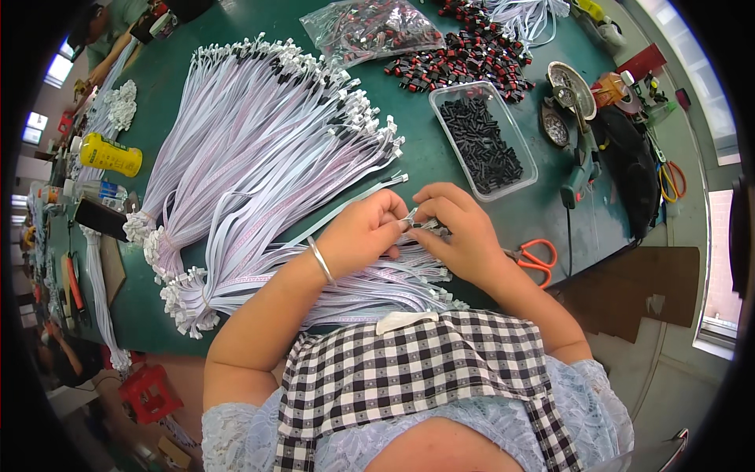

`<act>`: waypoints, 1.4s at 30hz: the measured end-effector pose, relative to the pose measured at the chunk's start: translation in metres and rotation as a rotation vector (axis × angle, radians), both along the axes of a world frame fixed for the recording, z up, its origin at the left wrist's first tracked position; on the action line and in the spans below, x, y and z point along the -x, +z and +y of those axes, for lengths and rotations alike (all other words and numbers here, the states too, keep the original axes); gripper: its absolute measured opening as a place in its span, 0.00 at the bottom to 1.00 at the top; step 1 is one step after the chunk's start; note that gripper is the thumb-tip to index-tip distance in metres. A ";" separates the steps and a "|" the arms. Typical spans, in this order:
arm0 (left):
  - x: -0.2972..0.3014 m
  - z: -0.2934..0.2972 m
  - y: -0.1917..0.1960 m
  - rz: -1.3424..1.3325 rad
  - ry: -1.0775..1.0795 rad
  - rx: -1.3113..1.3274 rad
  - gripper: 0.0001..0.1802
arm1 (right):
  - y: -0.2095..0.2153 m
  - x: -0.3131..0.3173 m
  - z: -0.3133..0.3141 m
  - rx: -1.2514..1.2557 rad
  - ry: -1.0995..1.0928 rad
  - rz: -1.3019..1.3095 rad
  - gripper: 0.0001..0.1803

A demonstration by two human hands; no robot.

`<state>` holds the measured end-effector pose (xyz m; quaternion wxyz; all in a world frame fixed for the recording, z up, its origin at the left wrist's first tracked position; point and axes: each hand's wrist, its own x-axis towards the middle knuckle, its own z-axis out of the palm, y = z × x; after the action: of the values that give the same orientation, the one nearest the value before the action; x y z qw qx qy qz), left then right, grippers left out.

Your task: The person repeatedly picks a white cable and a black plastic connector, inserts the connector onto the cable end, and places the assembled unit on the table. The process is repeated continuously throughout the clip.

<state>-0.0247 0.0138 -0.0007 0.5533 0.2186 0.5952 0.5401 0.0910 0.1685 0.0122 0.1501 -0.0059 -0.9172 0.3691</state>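
Close together at the table's near edge, my left hand (363,234) and my right hand (460,230) pinch the end of a white ribbon cable (408,219) between thumbs and fingers. The fingertips partly cover that end, and a tiny dark bit shows there. Under and beside my hands lies a bundle of white ribbon cables (354,287). To the left spreads a larger fan of such cables (236,141), with white connectors at both ends. Beyond my right hand stands a clear plastic box (528,169) of short black tubes (481,143).
Orange-handled scissors (538,263) lie right of my right hand. Further back are a heap of red-and-black parts (472,59), a clear bag (370,31) and a metal bowl (572,88). A green hot-glue gun (580,173) stands right; a yellow bottle (110,154) lies left.
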 end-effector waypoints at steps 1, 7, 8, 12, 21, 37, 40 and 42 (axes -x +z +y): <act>-0.001 0.000 0.000 0.045 -0.006 0.001 0.07 | 0.000 0.001 0.000 -0.023 -0.002 0.008 0.10; -0.005 -0.001 -0.002 0.144 -0.008 -0.003 0.07 | 0.001 0.000 -0.004 -0.090 -0.041 0.047 0.06; -0.005 -0.001 -0.001 0.147 -0.011 -0.003 0.07 | 0.001 0.000 -0.004 -0.071 -0.050 0.038 0.06; -0.006 0.001 0.004 0.154 -0.026 0.022 0.08 | 0.004 0.002 -0.005 -0.057 -0.056 -0.013 0.04; -0.006 0.001 -0.002 0.152 -0.032 0.002 0.08 | 0.001 0.004 0.025 -0.033 -0.267 0.013 0.04; -0.006 0.002 -0.006 -0.088 0.014 -0.037 0.06 | 0.007 0.001 0.003 0.437 -0.110 -0.408 0.06; -0.004 0.001 -0.004 -0.065 -0.007 -0.035 0.07 | 0.000 0.000 -0.002 0.433 -0.140 -0.262 0.06; -0.006 0.002 -0.004 -0.040 0.003 -0.047 0.07 | -0.001 -0.003 -0.009 0.389 -0.174 -0.186 0.05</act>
<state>-0.0189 0.0155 -0.0042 0.5591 0.2199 0.5713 0.5591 0.0935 0.1599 0.0112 0.0921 -0.1476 -0.8347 0.5225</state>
